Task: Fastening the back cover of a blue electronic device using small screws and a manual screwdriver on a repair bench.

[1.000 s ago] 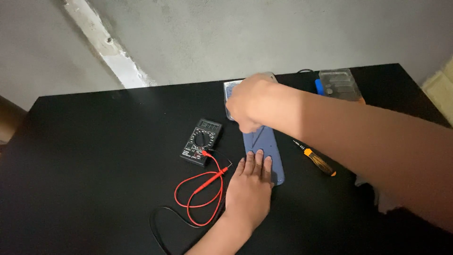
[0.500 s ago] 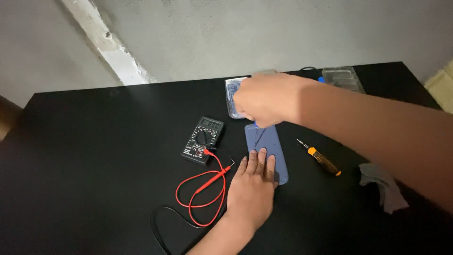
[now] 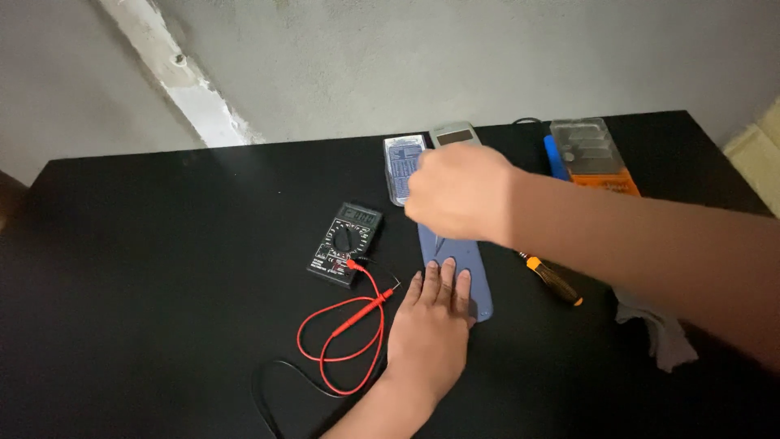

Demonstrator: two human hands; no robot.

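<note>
- Slippage risk: left hand (image 3: 431, 325) lies flat, fingers spread, pinning the long blue-grey plastic panel (image 3: 459, 260) at counter (image 3: 162, 284) centre.
- Right hand (image 3: 459, 195) closed above the panel's far end; contents cannot be told.
- Red probe leads (image 3: 349, 325) near left could snag.

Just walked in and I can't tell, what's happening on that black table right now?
A person is working on a long blue-grey slab lying on the black table. The left hand presses flat on its near end, while the right hand is closed above its far end; what it grips is hidden. A black multimeter with red leads lies to the left, an orange-handled screwdriver to the right.
</note>
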